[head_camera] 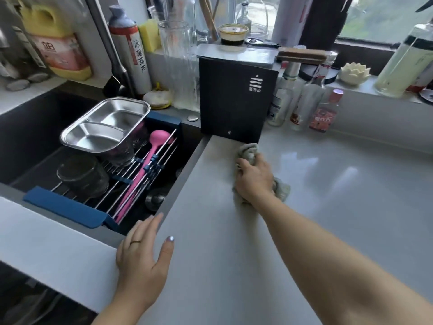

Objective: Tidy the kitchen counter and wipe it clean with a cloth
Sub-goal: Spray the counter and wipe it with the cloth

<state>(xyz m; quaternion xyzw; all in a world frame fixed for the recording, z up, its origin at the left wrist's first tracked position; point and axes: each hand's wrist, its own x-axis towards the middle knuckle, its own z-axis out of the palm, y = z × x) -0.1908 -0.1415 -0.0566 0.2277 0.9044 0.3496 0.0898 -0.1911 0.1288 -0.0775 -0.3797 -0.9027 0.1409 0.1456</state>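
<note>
My right hand (251, 180) grips a crumpled grey-green cloth (248, 152) and presses it on the pale grey counter (328, 207), just in front of a black box (234, 99). More of the cloth bulges out to the right of my wrist. My left hand (143, 256) lies flat with straight fingers on the counter's corner by the sink edge, holding nothing.
A dark sink (28, 132) at left holds a blue drying rack (70, 207) with a steel divided tray (105, 124), glasses and a pink spoon (150, 156). Bottles (323, 111) stand right of the black box. Jars, bottles and a detergent jug (56, 43) line the back ledge.
</note>
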